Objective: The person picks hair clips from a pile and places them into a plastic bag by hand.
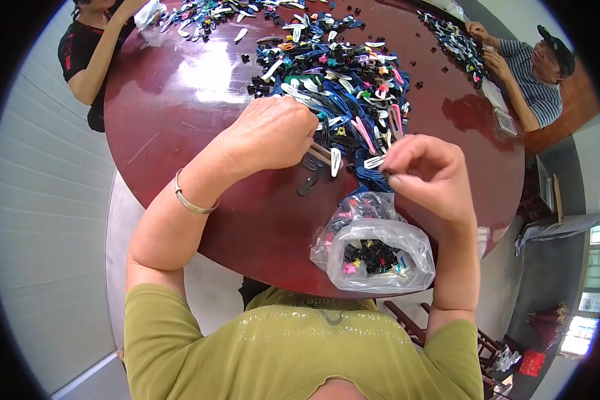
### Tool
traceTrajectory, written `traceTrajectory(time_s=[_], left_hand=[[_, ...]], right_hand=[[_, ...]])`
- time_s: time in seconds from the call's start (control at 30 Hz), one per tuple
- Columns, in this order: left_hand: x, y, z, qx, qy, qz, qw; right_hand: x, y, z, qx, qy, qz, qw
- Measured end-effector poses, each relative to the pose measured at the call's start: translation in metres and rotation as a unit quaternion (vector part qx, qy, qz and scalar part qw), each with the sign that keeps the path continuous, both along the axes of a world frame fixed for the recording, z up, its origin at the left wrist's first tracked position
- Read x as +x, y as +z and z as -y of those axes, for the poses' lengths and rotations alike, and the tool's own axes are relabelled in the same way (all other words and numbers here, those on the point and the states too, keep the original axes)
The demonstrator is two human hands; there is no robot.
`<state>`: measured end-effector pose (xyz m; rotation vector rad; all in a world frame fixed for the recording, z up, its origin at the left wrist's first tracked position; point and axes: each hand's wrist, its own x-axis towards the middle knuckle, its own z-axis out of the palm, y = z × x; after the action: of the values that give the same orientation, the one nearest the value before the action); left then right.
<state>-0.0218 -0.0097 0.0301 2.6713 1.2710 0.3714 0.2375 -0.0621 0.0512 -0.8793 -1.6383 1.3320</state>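
Observation:
My left hand point(273, 133) is closed in a loose fist, knuckles up, at the near left side of a heap of hair clips point(343, 100). What it holds, if anything, is hidden by the fingers. A brownish snap clip point(320, 153) shows just beneath it, beside a white snap clip point(336, 162). My right hand point(437, 175) pinches a small black claw clip point(387, 173) between thumb and forefinger, over the near right end of the heap. Below that, a clear plastic bag point(413, 243) stands with its mouth spread, and black claw clips point(373, 257) plus a few coloured ones lie inside.
The round dark-red table point(267, 233) ends close to my body. Another clip pile point(210, 13) lies at the far left, near a person in black point(87, 60). At the right, a person in a striped shirt point(530, 77) handles a third pile point(453, 47).

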Motion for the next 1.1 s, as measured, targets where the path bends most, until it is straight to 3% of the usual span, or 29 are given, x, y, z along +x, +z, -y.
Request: traceTrajectory(time_s=[0.13, 0.27, 0.4, 0.67, 1.1], left_hand=[[-0.003, 0.009, 0.002, -0.033, -0.010, -0.020, 0.999], [-0.004, 0.010, 0.000, -0.025, -0.002, -0.001, 1.000], [-0.003, 0.008, -0.003, -0.009, 0.029, 0.042, 0.999], [0.006, -0.003, 0.002, -0.031, -0.007, 0.022, 0.999], [0.014, -0.003, 0.010, 0.006, -0.024, 0.025, 0.999]], right_hand=[[0.016, 0.018, 0.009, 0.052, 0.151, -0.050, 0.986], [0.012, 0.029, 0.010, 0.069, 0.209, 0.054, 0.974], [-0.007, 0.000, 0.002, 0.089, 0.012, 0.166, 0.982], [-0.029, -0.041, -0.015, 0.228, -0.002, 0.240, 0.943], [-0.031, -0.044, -0.017, 0.248, -0.032, 0.253, 0.935]])
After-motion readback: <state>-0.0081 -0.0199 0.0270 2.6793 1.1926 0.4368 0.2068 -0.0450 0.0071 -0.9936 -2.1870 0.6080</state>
